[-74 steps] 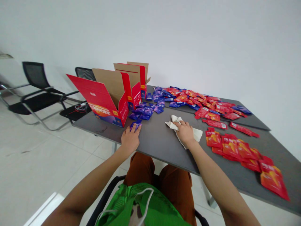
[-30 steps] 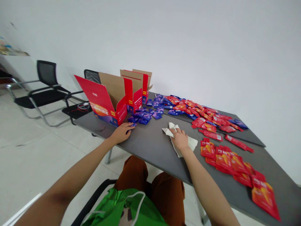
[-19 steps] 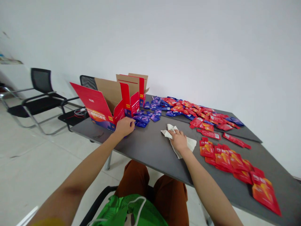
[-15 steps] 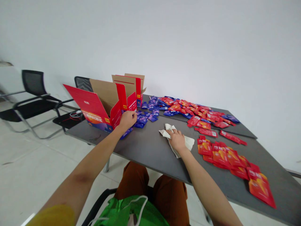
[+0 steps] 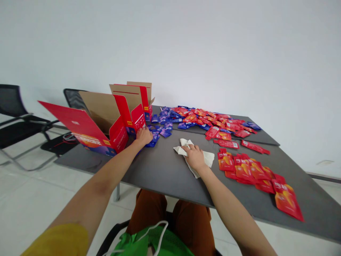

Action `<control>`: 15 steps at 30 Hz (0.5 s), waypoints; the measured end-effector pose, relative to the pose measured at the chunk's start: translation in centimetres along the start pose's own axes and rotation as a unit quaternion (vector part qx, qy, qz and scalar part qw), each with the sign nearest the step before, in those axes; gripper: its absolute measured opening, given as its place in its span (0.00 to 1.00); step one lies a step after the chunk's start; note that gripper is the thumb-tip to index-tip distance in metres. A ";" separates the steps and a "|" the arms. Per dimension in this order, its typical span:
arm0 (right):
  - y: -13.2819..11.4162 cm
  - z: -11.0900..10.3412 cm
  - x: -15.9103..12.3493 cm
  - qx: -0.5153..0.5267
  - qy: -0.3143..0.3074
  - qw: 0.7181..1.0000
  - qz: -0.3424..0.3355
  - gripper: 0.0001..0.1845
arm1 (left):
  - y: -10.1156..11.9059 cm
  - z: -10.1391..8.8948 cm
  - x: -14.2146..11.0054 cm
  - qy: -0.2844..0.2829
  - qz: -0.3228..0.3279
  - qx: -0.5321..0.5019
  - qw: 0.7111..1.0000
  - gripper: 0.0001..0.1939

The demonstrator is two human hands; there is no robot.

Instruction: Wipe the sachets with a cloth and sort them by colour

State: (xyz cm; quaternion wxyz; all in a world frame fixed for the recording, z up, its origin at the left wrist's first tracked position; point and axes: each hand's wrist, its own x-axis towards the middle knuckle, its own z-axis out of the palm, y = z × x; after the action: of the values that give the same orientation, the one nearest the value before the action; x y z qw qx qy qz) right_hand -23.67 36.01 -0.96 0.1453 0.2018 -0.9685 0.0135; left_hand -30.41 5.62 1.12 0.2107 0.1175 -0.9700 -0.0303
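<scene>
My right hand [image 5: 195, 156] presses on a crumpled off-white cloth [image 5: 209, 158] on the grey table, its fingers bunched into the cloth. My left hand [image 5: 144, 136] is at the lower corner of the middle red carton [image 5: 137, 119], among small purple sachets [image 5: 165, 132]. Its fingers are bent, and their tips are partly hidden, so what they grip does not show. Nearer me, the closest red carton [image 5: 119, 138] stands with its flaps up, left of my forearm. Red-orange pouches [image 5: 243, 167] lie overlapping in a row to the right of the cloth.
A heap of red pouches [image 5: 213, 119] and purple sachets spreads over the back of the grey table [image 5: 165, 170]. A third carton [image 5: 147, 103] stands behind the others. Black chairs [image 5: 16, 128] stand at the left, one bearing a coiled cable [image 5: 69, 137]. A white wall rises behind.
My left hand has moved from a purple sachet near the front edge, forward along the cartons, its fingers curling. My right hand stays on the cloth. The view has turned right.
</scene>
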 end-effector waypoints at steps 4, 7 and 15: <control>-0.1 0.0 0.1 -0.001 -0.008 1.000 0.005 0.27 | 0.4 -0.6 -1.3 0.027 -0.006 0.012 1.000 0.24; -0.1 -0.1 0.0 0.002 -0.008 1.000 0.001 0.27 | 1.0 -1.0 -2.3 0.058 -0.015 0.029 0.998 0.24; -0.2 -0.2 -0.1 -0.010 -0.010 1.000 0.002 0.25 | 1.4 -1.8 -7.2 0.108 0.025 0.052 0.992 0.26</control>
State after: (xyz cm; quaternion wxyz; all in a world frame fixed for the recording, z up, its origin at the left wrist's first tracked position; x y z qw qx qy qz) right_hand -23.48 35.88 -0.76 0.1380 0.1981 -0.9704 0.0023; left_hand -23.58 8.75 0.01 0.3089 0.1067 -0.9443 0.0388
